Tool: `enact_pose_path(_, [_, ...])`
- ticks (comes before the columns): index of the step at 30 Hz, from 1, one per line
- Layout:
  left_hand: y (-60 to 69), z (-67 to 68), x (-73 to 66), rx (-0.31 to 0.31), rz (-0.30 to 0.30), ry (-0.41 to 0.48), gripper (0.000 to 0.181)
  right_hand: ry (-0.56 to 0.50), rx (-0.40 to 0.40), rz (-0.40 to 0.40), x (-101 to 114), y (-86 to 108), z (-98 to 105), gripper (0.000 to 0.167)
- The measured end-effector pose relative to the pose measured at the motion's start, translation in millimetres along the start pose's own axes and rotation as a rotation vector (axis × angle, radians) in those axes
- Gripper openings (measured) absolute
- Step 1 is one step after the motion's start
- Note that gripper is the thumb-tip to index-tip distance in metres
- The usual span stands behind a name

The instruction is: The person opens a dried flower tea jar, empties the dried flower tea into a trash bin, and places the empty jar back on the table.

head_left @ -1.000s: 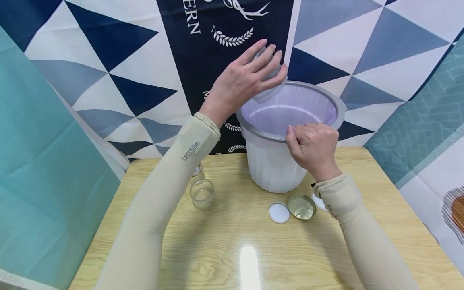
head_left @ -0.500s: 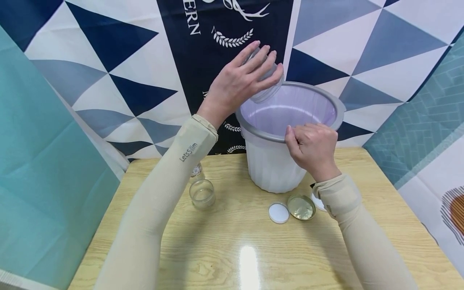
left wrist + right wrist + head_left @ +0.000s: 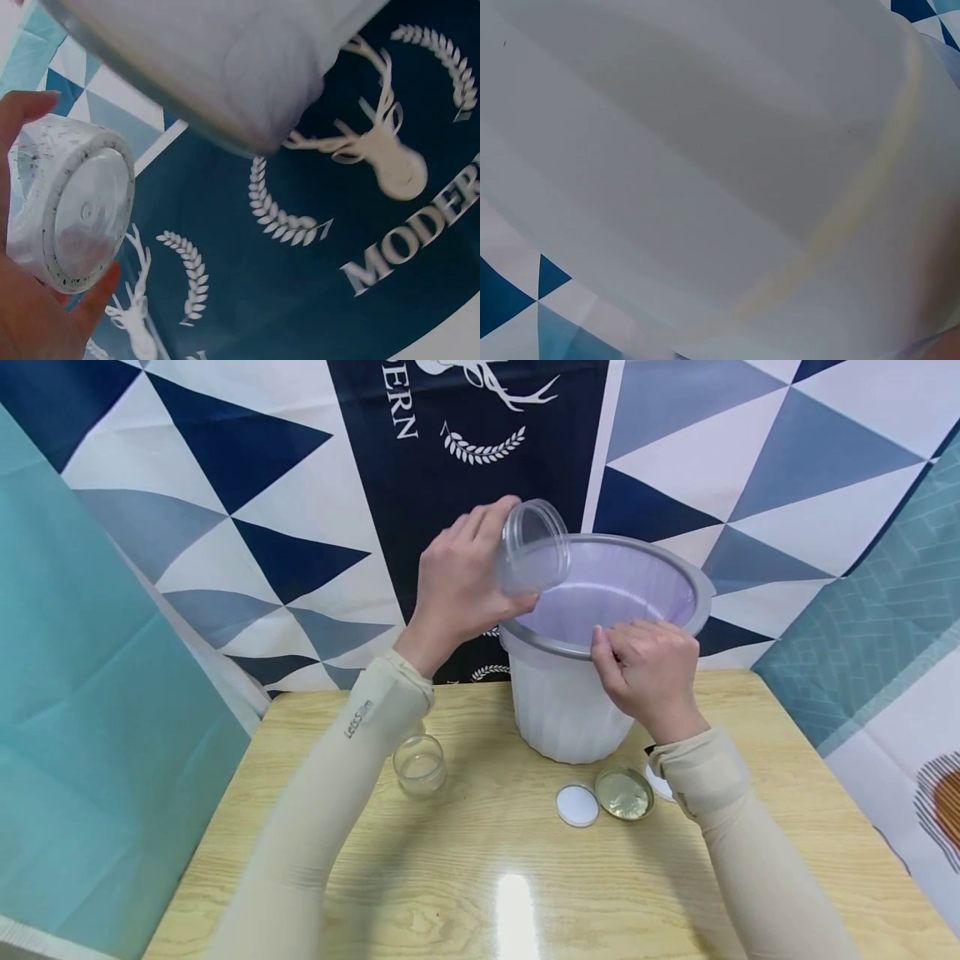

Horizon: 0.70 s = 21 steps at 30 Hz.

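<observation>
Above the left rim of a white trash bin (image 3: 573, 718), my left hand (image 3: 461, 577) holds a clear plastic jar (image 3: 534, 547) on its side. The jar's open mouth faces right and it looks see-through inside. Seen in the left wrist view, the jar's base (image 3: 88, 217) has dark specks round its edge, with fingers and thumb wrapped about its sides. My right hand (image 3: 647, 672) grips the front right of the bin's grey rim, thumb up and fingers curled. That hand is mostly out of the right wrist view, where the bin's blurred wall (image 3: 667, 165) fills most of the frame.
A clear open jar (image 3: 420, 766) stands on the wooden table (image 3: 450, 877), left of the bin. In front of the bin lie a white lid (image 3: 577, 805), a gold lid (image 3: 625, 793) and another white lid (image 3: 659, 783), partly behind my right wrist. Patterned cloth (image 3: 285, 527) hangs behind.
My left hand has turned over and come down slightly to the left. The jar, mouth down before, now lies sideways with its mouth showing. My right hand has stayed at the rim.
</observation>
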<state>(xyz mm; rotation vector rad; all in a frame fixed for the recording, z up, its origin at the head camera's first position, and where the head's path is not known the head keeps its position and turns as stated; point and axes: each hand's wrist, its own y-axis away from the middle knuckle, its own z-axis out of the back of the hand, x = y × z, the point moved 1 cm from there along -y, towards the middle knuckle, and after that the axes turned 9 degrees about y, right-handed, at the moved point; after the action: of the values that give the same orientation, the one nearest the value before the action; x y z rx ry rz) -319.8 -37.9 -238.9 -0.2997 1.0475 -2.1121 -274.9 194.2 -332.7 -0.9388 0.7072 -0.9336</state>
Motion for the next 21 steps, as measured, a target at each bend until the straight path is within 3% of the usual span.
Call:
enact_pose_path(6, [40.4, -1.2, 9.0, -0.090, 0.069, 0.217, 0.100, -0.031, 0.051, -0.031, -1.6, 0.8, 4.8, 0.054])
enact_pose_path(12, [74.0, 0.6, 5.0, -0.106, 0.083, 0.374, 0.100, -0.171, 0.061, -0.121, 2.0, -4.8, 14.3, 0.029])
enact_pose_path(16, [84.9, -0.4, -1.0, -0.077, 0.063, 0.509, 0.100, -0.316, 0.047, -0.118, 14.4, -11.9, 23.3, 0.048])
enact_pose_path(21, [100.4, -6.0, -6.6, -0.045, 0.040, 0.561, 0.098, -0.472, 0.130, 0.010, 43.2, -16.9, 27.9, 0.085])
